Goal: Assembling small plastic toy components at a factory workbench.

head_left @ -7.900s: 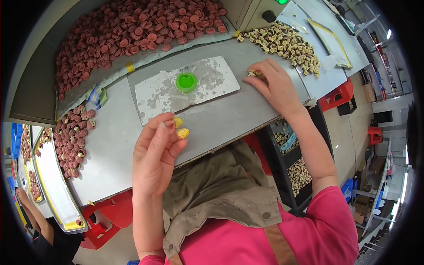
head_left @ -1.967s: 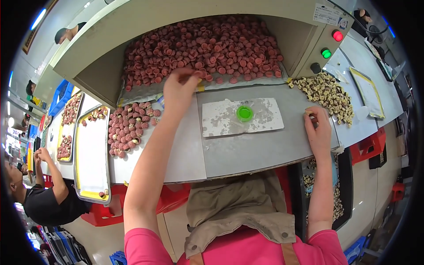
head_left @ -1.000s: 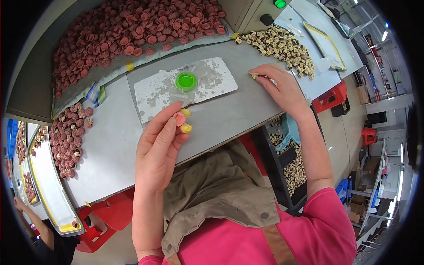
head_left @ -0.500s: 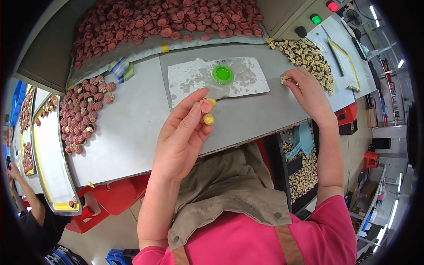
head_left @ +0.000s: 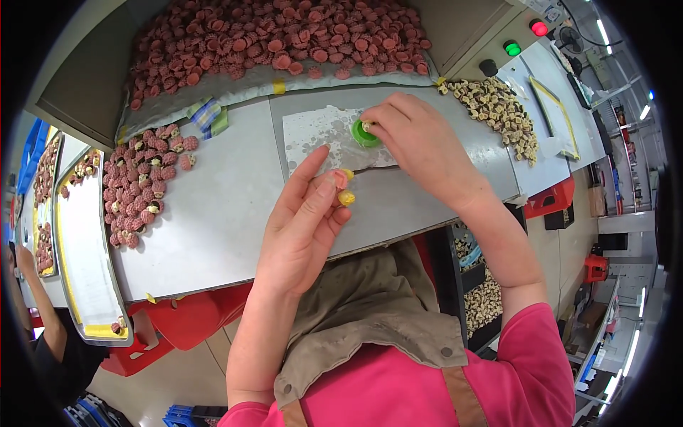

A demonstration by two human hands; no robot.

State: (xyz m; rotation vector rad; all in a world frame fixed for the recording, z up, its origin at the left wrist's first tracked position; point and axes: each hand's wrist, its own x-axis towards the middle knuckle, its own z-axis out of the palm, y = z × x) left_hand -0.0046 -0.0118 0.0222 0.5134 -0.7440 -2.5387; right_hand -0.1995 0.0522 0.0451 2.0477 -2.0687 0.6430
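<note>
Between thumb and fingers, my left hand pinches a small pink cup-shaped shell. Yellow covers wrap some of its fingertips. My right hand is at the round green dish, pinching a small cream-and-dark piece over its rim. Whether the piece touches what is inside the dish cannot be made out. The dish stands on a white, stained sheet, partly covered by my right hand.
Many pink shells fill the back of the table. Raspberry-like pieces lie at left beside a white tray. Cream-and-dark pieces are heaped at right, below a control box with buttons. Another person's arm shows far left.
My right hand has moved left from near the cream-and-dark heap to the green dish, carrying a small piece. My left hand still holds the pink shell at nearly the same place.
</note>
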